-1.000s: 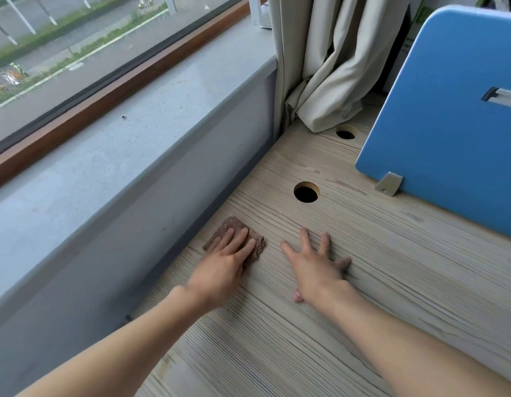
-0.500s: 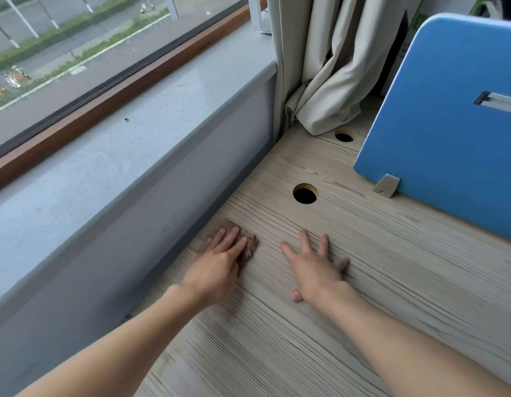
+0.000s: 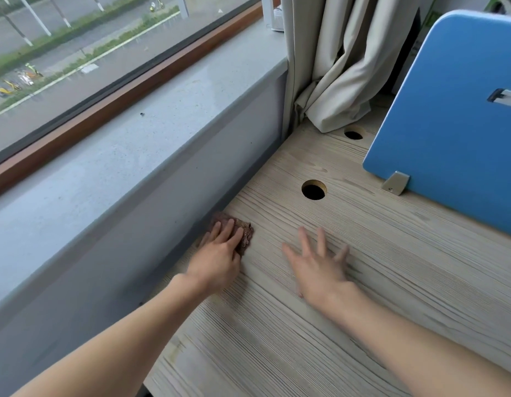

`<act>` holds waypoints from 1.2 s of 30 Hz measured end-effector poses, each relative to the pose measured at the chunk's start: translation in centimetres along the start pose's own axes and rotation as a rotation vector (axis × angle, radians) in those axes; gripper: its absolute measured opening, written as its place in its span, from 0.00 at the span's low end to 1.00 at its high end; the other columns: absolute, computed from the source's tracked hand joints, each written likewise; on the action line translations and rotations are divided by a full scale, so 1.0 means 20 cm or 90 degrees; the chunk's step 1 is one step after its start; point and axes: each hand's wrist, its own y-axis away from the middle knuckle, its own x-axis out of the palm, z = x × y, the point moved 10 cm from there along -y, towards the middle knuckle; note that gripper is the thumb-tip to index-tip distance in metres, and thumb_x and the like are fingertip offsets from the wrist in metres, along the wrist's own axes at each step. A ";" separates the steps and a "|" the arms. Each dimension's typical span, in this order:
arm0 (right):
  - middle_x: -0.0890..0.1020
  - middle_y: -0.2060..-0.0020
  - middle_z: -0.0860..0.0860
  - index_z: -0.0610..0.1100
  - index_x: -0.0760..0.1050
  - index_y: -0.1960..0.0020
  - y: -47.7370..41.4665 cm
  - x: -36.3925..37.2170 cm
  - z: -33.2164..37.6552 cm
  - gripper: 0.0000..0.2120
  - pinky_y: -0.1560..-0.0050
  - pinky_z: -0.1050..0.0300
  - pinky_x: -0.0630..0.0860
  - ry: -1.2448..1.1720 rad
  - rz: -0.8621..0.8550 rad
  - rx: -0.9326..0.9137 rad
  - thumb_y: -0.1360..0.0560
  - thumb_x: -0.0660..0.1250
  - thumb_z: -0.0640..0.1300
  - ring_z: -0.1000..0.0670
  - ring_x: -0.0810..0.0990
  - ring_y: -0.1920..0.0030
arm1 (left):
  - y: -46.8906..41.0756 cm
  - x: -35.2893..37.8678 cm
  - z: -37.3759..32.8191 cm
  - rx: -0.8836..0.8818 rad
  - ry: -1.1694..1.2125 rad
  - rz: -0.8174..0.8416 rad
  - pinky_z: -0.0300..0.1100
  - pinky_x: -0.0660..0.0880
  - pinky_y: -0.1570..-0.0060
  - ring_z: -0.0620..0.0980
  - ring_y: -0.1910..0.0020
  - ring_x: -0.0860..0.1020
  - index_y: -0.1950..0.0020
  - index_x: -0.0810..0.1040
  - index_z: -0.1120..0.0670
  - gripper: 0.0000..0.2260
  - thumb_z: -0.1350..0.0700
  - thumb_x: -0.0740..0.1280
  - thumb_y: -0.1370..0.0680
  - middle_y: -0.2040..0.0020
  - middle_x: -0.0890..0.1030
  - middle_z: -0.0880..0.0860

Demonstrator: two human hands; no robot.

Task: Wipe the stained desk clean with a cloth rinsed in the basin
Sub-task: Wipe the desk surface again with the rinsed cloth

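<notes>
Your left hand [image 3: 220, 253] lies flat on the cloth [image 3: 246, 234]. Its fingers [image 3: 228, 227] are straight and close together, pressing the cloth onto the counter [image 3: 363, 282] rather than curling round it. The cloth sits left of the hole [image 3: 313, 190] and nearer to you, hard against the grey wall. Only its far and hole-side edges show past your hand. Your right hand [image 3: 317, 265] rests palm-down on bare counter on the near side of the hole, fingers spread, holding nothing.

Assessment: the cloth looks small, thin, limp and light, with a rough crumpled surface. Whether it is wet cannot be told. It has no stiffness, so it will likely bunch or roll under a push across the grained counter. Bear down over its middle with flat fingers, tips close to the leading edge. To lift it, pinch the exposed edge on the hole side. No stain can be made out near the hole. No basin is in view.
</notes>
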 end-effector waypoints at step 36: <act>0.32 0.22 0.44 0.63 0.37 0.22 0.19 0.27 0.40 0.57 0.37 0.16 0.56 0.095 0.089 -0.087 0.32 0.78 0.56 0.27 0.34 0.25 | 0.40 0.12 0.06 0.070 -0.017 0.058 0.51 0.46 0.21 0.52 0.19 0.43 0.18 0.53 0.46 0.29 0.48 0.52 0.20 0.18 0.47 0.47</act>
